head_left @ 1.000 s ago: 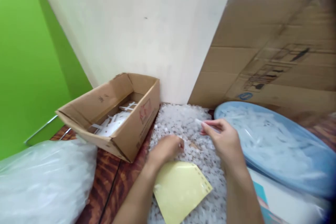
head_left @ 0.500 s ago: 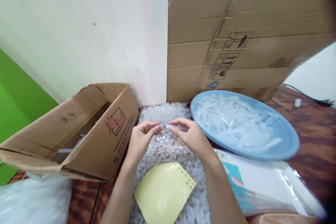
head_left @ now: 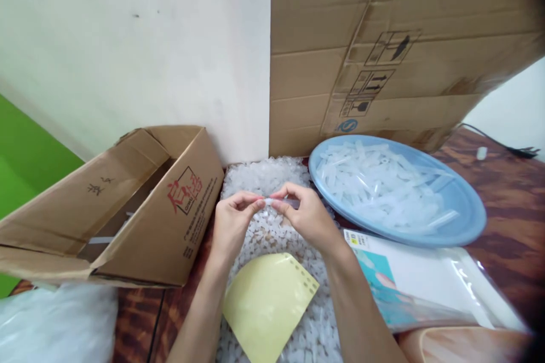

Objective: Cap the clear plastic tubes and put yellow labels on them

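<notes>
My right hand (head_left: 303, 210) pinches a clear plastic tube (head_left: 293, 203) between thumb and forefinger, its length lying back along the fingers. Between the fingertips of both hands shows a small white plastic piece (head_left: 268, 202), at the tube's left end. My left hand (head_left: 235, 216) is closed in a pinch on that white piece, thumb against forefinger. Whether the piece sits inside the tube I cannot tell. Below the hands spreads a heap of small white plastic pieces (head_left: 272, 233). On this heap lies a yellow sheet (head_left: 268, 303) with a row of holes or dots along one edge.
A blue basin (head_left: 472, 218) at right holds many clear tubes. At left stands an open cardboard box (head_left: 200, 210) with some white strips inside. A large carton (head_left: 306, 76) stands behind. Plastic-wrapped packets (head_left: 426, 278) and a round container (head_left: 419, 346) are at lower right.
My two hands have come together, closing the small gap between their fingertips, so the white end now meets both. The view has tilted slightly downward.
</notes>
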The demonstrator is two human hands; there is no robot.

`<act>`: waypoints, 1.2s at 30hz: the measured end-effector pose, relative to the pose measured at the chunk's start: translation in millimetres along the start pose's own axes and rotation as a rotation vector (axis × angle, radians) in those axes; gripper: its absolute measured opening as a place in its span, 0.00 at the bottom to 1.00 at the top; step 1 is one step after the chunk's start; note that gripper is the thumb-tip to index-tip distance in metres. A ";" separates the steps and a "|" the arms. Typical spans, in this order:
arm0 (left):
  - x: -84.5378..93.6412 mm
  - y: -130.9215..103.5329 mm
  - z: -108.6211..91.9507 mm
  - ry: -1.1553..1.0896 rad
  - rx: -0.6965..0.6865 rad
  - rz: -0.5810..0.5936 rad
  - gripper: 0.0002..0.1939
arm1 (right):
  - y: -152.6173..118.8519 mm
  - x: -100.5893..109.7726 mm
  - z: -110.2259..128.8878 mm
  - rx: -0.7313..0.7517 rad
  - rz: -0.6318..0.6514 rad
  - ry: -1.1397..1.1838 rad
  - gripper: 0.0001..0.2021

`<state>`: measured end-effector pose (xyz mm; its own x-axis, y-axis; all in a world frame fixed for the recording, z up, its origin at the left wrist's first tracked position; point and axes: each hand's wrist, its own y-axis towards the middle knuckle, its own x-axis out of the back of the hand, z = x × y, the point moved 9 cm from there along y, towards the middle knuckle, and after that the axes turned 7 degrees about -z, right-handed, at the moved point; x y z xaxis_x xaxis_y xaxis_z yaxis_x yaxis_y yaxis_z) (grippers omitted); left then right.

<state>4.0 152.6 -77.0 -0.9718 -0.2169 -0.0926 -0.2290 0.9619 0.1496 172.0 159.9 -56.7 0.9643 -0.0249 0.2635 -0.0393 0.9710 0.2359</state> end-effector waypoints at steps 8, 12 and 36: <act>-4.1 -3.3 3.7 -0.043 0.060 0.081 0.15 | -1.6 0.1 11.3 0.065 0.016 -0.098 0.07; 2.9 -6.3 9.9 0.273 0.060 0.302 0.14 | -3.1 -4.9 7.9 0.063 0.074 -0.225 0.05; -20.5 -15.8 21.0 0.785 -0.413 0.280 0.05 | -3.5 36.4 -12.5 0.023 -0.139 -0.131 0.11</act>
<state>28.8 145.3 -98.2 -0.7203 -0.1812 0.6696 0.1643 0.8932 0.4185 210.5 158.6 -59.7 0.9185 -0.1909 0.3462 0.0848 0.9505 0.2990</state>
